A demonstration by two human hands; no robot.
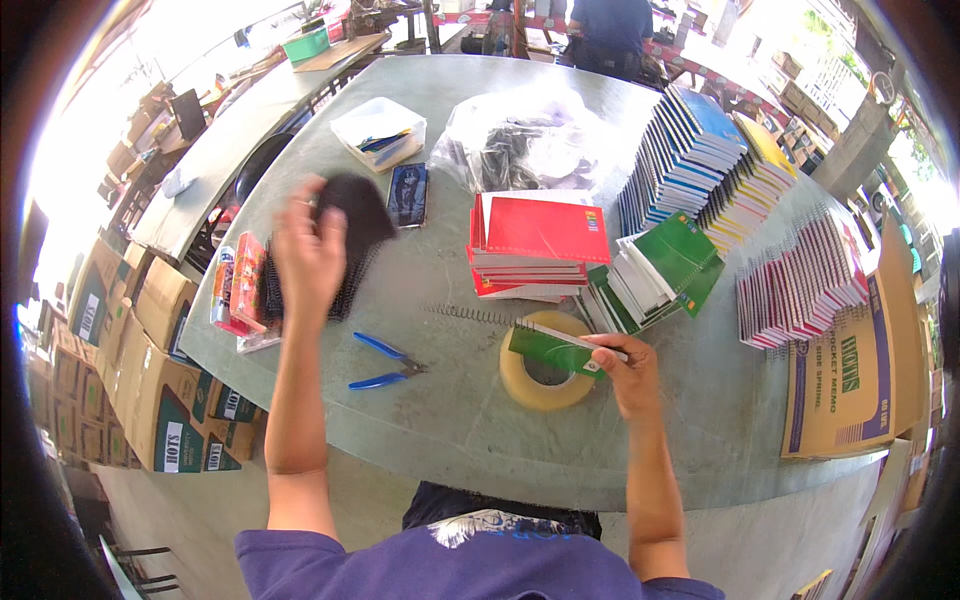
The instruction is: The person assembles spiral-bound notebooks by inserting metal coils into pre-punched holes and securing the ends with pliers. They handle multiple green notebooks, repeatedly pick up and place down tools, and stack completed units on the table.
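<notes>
My right hand (625, 378) is closed on the end of a small green-covered notebook (555, 348), tilted above a wide roll of clear tape (520, 385). A long wire coil (465, 314) sticks out leftward from the notebook's far end. My left hand (305, 255) is smeared by motion at the left side of the table, over a pile of black coils (345, 285). Against its fingers is a blurred dark piece (357, 212); whether they grip it I cannot tell. Blue-handled pliers (385, 372) lie with handles spread between my hands.
Red notebooks (545, 235), green notebooks (645, 275), blue ones (690, 145) and yellow ones (755, 180) stand in stacks. More spiral notebooks (800, 280) sit beside a carton (850, 370). Behind are a plastic bag (525, 135), white tub (380, 135) and phone (408, 195). A person (610, 35) stands beyond.
</notes>
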